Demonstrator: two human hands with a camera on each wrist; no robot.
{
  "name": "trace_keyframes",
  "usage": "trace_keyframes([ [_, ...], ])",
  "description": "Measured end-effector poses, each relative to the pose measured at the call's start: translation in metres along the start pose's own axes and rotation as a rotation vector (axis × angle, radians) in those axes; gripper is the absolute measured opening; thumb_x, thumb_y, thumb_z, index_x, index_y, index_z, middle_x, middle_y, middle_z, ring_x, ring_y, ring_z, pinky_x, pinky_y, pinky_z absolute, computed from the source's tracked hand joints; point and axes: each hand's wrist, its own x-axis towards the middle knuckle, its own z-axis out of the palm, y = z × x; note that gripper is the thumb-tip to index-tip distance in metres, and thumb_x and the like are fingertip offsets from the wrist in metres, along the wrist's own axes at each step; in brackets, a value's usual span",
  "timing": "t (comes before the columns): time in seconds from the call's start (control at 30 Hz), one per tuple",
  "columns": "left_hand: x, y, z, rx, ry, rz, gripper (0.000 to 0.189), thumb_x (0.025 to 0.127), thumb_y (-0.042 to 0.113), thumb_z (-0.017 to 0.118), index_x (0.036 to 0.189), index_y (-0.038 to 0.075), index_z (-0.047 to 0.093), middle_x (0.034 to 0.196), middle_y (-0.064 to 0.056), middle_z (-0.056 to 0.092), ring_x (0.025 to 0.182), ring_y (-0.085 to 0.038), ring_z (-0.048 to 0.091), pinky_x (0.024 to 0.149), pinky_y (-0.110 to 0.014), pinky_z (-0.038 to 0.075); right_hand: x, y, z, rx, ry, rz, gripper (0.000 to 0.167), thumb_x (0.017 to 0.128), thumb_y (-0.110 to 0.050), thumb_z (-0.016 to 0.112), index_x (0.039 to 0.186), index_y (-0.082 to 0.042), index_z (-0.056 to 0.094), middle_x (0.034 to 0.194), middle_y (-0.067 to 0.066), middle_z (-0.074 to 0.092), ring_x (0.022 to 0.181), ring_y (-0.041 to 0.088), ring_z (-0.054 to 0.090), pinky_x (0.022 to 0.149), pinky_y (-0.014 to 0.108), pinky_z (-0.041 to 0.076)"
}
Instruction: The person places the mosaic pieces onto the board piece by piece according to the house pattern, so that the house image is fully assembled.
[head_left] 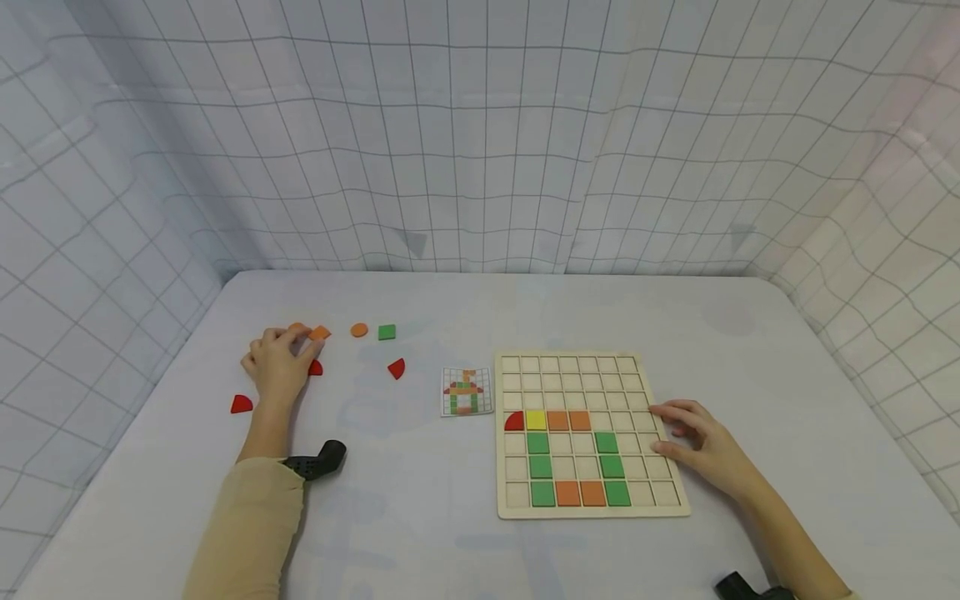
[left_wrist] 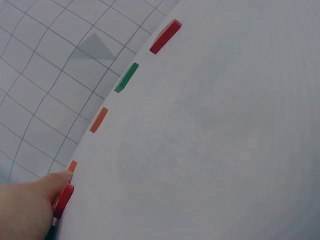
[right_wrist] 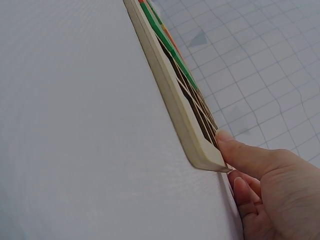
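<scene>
Within the board [head_left: 573,442], coloured tiles [head_left: 538,442]

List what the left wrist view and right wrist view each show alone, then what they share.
Only left wrist: the left hand, and loose on the white table two red quarter-circles, a green square, an orange disc and an orange piece by that hand.

Only right wrist: the right hand and the pale wooden grid board it touches.

Both: the white table and the white curtain with dark gridlines.
</scene>
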Motion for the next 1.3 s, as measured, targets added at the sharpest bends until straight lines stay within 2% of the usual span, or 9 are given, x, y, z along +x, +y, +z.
trace_keyframes([
  [0.17, 0.000, 0.000, 0.002, -0.019, 0.020, 0.009, 0.036, 0.087, 0.026, 0.063, 0.112, 0.000, 0.059, 0.114, -0.025, 0.045, 0.108, -0.043, 0.036, 0.092, -0.056, 0.017, -0.001, 0.000, 0.000, -0.003, -0.001, -0.002, 0.046, 0.076, -0.007, 0.073, 0.119, -0.001, 0.057, 0.116, 0.005, 0.047, 0.093, -0.001, 0.049, 0.078, 0.007, 0.037],
  [0.3, 0.000, 0.006, 0.004, -0.090, 0.078, 0.059, 0.032, 0.085, 0.023, 0.065, 0.107, 0.001, 0.063, 0.109, -0.023, 0.049, 0.105, -0.041, 0.039, 0.091, -0.056, 0.018, -0.001, 0.002, 0.000, 0.007, -0.001, -0.005, 0.046, 0.076, -0.006, 0.073, 0.119, -0.001, 0.058, 0.116, 0.006, 0.047, 0.094, 0.000, 0.049, 0.078, 0.007, 0.037],
  [0.4, 0.000, 0.019, 0.005, -0.139, 0.093, 0.111, 0.031, 0.083, 0.022, 0.068, 0.106, 0.001, 0.064, 0.106, -0.021, 0.049, 0.103, -0.040, 0.040, 0.091, -0.055, 0.018, -0.001, 0.003, 0.000, 0.010, -0.001, -0.007, 0.046, 0.076, -0.006, 0.073, 0.119, -0.001, 0.057, 0.116, 0.006, 0.048, 0.094, 0.000, 0.049, 0.078, 0.007, 0.037],
  [0.53, -0.001, 0.042, 0.007, -0.164, 0.069, 0.180, 0.035, 0.080, 0.021, 0.070, 0.108, 0.002, 0.063, 0.106, -0.020, 0.049, 0.102, -0.039, 0.039, 0.092, -0.055, 0.018, -0.001, 0.002, 0.000, 0.016, 0.003, -0.009, 0.046, 0.076, -0.006, 0.073, 0.119, 0.000, 0.057, 0.116, 0.007, 0.048, 0.093, 0.000, 0.049, 0.078, 0.008, 0.037],
  [0.67, -0.007, 0.067, 0.015, -0.208, 0.072, 0.288, 0.031, 0.079, 0.018, 0.072, 0.104, 0.002, 0.065, 0.102, -0.018, 0.051, 0.096, -0.037, 0.041, 0.089, -0.054, 0.021, 0.000, 0.001, 0.000, 0.019, 0.005, -0.008, 0.046, 0.075, -0.006, 0.073, 0.119, 0.000, 0.058, 0.116, 0.007, 0.048, 0.094, 0.000, 0.049, 0.078, 0.008, 0.037],
  [0.77, -0.014, 0.087, 0.023, -0.234, 0.071, 0.378, 0.027, 0.078, 0.018, 0.073, 0.099, 0.003, 0.066, 0.098, -0.016, 0.053, 0.092, -0.035, 0.043, 0.087, -0.053, 0.024, 0.000, 0.000, 0.000, 0.011, 0.006, -0.006, 0.046, 0.075, -0.006, 0.073, 0.119, -0.001, 0.058, 0.116, 0.006, 0.048, 0.093, 0.000, 0.049, 0.078, 0.008, 0.037],
  [0.97, -0.039, 0.128, 0.042, -0.238, 0.019, 0.526, 0.025, 0.075, 0.019, 0.075, 0.095, 0.006, 0.067, 0.095, -0.011, 0.055, 0.088, -0.031, 0.047, 0.083, -0.051, 0.029, 0.000, 0.001, 0.000, 0.006, 0.010, -0.013, 0.046, 0.075, -0.005, 0.073, 0.118, -0.001, 0.058, 0.116, 0.006, 0.048, 0.094, 0.000, 0.049, 0.078, 0.007, 0.037],
  [1.13, -0.062, 0.161, 0.059, -0.235, -0.051, 0.662, 0.023, 0.075, 0.021, 0.075, 0.093, 0.009, 0.067, 0.094, -0.008, 0.055, 0.087, -0.027, 0.048, 0.079, -0.048, 0.033, 0.000, 0.000, 0.000, 0.008, 0.010, -0.015, 0.046, 0.075, -0.005, 0.073, 0.118, -0.001, 0.058, 0.116, 0.007, 0.048, 0.094, 0.000, 0.049, 0.078, 0.007, 0.037],
  [1.3, -0.087, 0.190, 0.076, -0.232, -0.139, 0.753, 0.023, 0.076, 0.025, 0.074, 0.093, 0.012, 0.068, 0.093, -0.004, 0.054, 0.087, -0.022, 0.048, 0.083, -0.045, 0.035, 0.000, 0.000, 0.000, 0.006, 0.008, -0.013, 0.046, 0.075, -0.005, 0.073, 0.118, -0.001, 0.058, 0.116, 0.007, 0.048, 0.094, 0.001, 0.049, 0.078, 0.008, 0.037],
])
